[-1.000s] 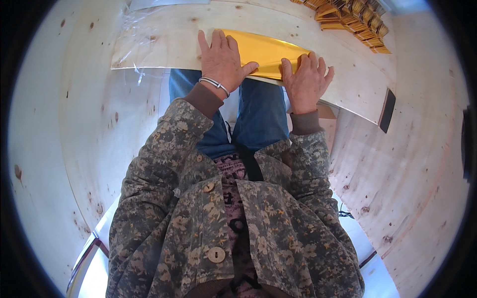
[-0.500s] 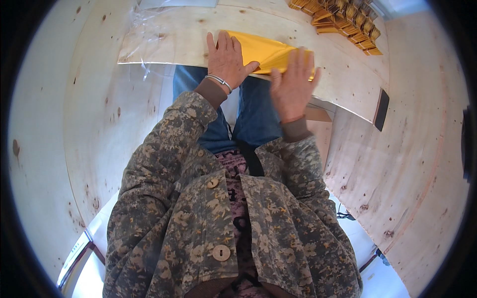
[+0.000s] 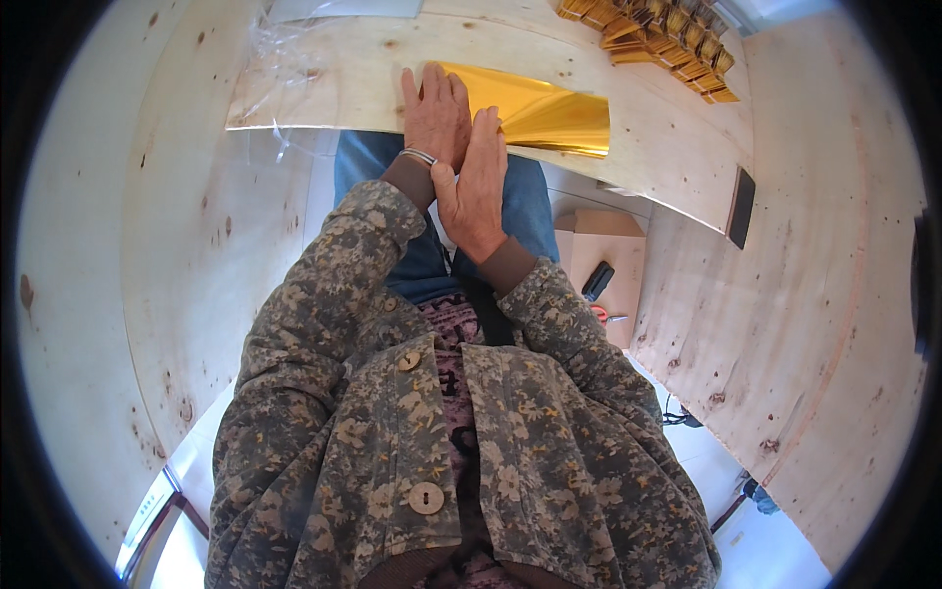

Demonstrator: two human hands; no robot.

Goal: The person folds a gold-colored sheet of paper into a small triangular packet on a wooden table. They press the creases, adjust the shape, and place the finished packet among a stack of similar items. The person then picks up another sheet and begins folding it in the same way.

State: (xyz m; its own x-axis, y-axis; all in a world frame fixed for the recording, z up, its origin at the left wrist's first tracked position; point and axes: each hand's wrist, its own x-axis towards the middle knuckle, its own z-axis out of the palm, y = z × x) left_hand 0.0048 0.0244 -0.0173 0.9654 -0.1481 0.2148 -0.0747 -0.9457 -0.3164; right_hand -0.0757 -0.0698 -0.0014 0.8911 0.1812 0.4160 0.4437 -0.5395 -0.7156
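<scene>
A shiny gold foil sheet [image 3: 564,118] lies on the plywood board in front of me, its right part smooth with creases fanning toward my hands. My left hand [image 3: 437,116] rests flat over the sheet's left end, fingers stretched out, a silver bangle at the wrist. Close against it, my right hand [image 3: 476,187] has its fingers extended, the tips on the foil's near edge. Neither hand grips anything that I can see. The foil under the fingers is hidden.
Rows of folded golden paper pieces [image 3: 677,44] stand at the far right of the board [image 3: 667,167]. Clear plastic film [image 3: 280,64] lies at the left. Below on the right, a cardboard box [image 3: 618,250] bears a black object [image 3: 598,281] and orange-handled scissors [image 3: 602,314].
My right hand has swept left from the foil's right end to beside my left hand. The foil's right part is uncovered, and the things on the cardboard box now show.
</scene>
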